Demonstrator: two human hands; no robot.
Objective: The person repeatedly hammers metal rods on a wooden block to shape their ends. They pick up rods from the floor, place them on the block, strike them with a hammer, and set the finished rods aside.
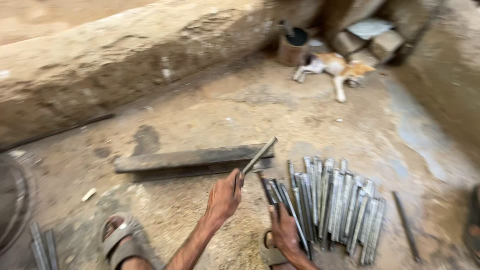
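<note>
The left hand [225, 195] was closed around the lower end of a flat metal strip [259, 156], fingers clamped on it. The strip rose at a slant away from the hand, and its upper end lay over the near edge of the long steel rail [192, 159] lying on the dirt floor [260, 110].

The right hand [284, 231] was to the right of the rail and nearer the camera, with its fingers closed on a dark strip [266, 189] at the left edge of the row of metal strips [335, 202]. This row lay spread on the floor just right of the rail's end, the strips side by side and overlapping. A single rod [406, 225] lay apart, to the right of the row.

A sandalled foot [122, 240] rested on the floor in front of the rail. Well beyond the rail, a ginger and white cat [335, 67] lay stretched beside a rusty tin can [294, 47] and stone blocks [367, 40].
</note>
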